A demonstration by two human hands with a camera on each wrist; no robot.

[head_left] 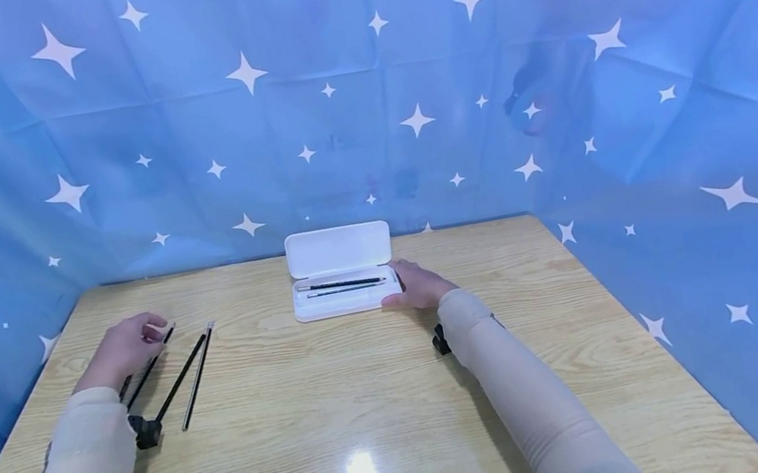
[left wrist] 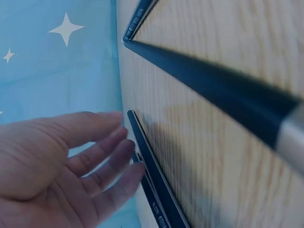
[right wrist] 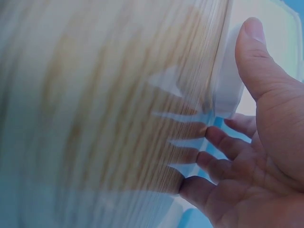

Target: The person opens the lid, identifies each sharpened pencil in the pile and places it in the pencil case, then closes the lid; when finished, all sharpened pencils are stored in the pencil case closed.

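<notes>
My left hand [head_left: 128,348] hovers at the left over dark pencils, its fingers loosely bent with nothing between them. In the left wrist view, the fingertips are right by a dark pencil [left wrist: 153,166], with another beside it. Two more pencils lie just to the right, a black one [head_left: 181,377] and one with a pale end [head_left: 199,375]. At the back, my right hand [head_left: 421,284] holds the right end of an open white pencil case [head_left: 345,303], thumb at its front wall and fingers round the end. Two pencils [head_left: 342,284] lie inside the case.
The case's lid [head_left: 339,249] stands raised toward the back. A wooden table [head_left: 307,435] lies under everything. A blue curtain with white stars [head_left: 334,151] hangs behind and beside the table. Each wrist carries a small black camera [head_left: 147,430].
</notes>
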